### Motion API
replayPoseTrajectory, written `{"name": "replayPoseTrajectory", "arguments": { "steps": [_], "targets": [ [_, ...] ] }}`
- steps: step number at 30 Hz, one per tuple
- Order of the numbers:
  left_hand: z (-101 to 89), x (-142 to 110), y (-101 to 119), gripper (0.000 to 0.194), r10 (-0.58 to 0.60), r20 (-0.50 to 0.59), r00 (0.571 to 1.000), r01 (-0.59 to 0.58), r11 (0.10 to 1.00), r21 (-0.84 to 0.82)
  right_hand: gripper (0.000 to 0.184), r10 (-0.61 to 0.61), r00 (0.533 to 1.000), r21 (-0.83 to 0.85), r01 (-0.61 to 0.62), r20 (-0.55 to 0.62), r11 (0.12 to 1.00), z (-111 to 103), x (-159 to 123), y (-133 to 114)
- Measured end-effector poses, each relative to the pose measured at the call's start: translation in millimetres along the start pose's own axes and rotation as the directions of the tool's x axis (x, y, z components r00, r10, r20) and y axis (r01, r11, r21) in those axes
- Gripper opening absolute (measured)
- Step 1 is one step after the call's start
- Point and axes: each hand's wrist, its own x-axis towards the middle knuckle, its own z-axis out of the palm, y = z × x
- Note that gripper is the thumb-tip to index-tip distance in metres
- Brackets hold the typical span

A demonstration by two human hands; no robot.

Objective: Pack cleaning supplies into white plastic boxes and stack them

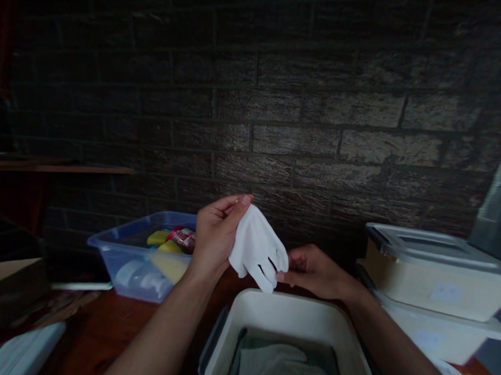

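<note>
Because the corner below the brick wall (279, 127) is dim, and the stacked boxes (434, 286) sit near the right forearm (397, 341) while the blue basket (138, 249) sits near the left forearm (163, 323), an elbow swung wide could knock either across the table (91, 336). The pale tub (286, 299) stands between the forearms; a wrist dropped low might catch its rim and jolt the grey glove (274, 368) lying inside. The white glove (256, 241) hangs in the air above the tub's far rim. Limp as it looks, it could slip away or fold over its own fingers if the hold slackened.

Both arms reach forward and inward. The left hand (214, 230) is the higher, thumb pressed against its fingers, pinching the white glove's upper end. The right hand (317, 272) is lower, fingers curled, its thumb tip at the white glove's fingers; whether it pinches the cloth I cannot tell.
</note>
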Motion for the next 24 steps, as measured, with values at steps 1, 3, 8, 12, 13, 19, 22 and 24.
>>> {"name": "replayPoseTrajectory", "arguments": {
  "steps": [1, 3, 8, 12, 13, 19, 22, 24],
  "targets": [
    [-1.5, 2, -1, 0.033, 0.004, -0.011, 1.0, -0.005, 1.0, -0.008, 0.032, -0.01, 1.0, -0.003, 0.01, 0.004, 1.0, -3, -1, -2],
    [-5.6, 8, -2, 0.034, 0.006, -0.04, 0.999, -0.007, 1.0, -0.028, 0.031, -0.027, 1.0, -0.019, 0.027, -0.001, 0.999, -9, -5, -7],
    [-18.2, 23, -5, 0.042, -0.09, -0.086, 0.992, 0.078, 0.989, -0.128, 0.028, -0.023, 1.0, 0.018, 0.023, 0.012, 1.0, -26, -23, -21],
    [-23.3, 30, -12, 0.044, -0.157, -0.077, 0.985, 0.14, 0.972, -0.188, 0.026, 0.005, 0.997, 0.066, -0.01, 0.083, 0.998, -32, -37, -30],
    [-23.8, 31, -13, 0.043, -0.159, -0.075, 0.985, 0.142, 0.972, -0.19, 0.026, 0.005, 0.996, 0.064, -0.011, 0.09, 0.998, -33, -40, -32],
    [-23.2, 31, -17, 0.041, -0.137, -0.061, 0.989, 0.126, 0.978, -0.165, 0.025, 0.001, 0.994, 0.036, -0.005, 0.106, 0.999, -37, -47, -40],
    [-18.1, 26, -16, 0.039, -0.15, -0.039, 0.988, 0.142, 0.977, -0.162, 0.025, -0.022, 0.997, 0.031, 0.02, 0.075, 0.999, -38, -43, -38],
    [-12.5, 21, -16, 0.04, -0.154, -0.026, 0.988, 0.148, 0.977, -0.153, 0.024, -0.06, 0.998, 0.006, 0.06, 0.004, 0.998, -35, -36, -34]
  ]
}}
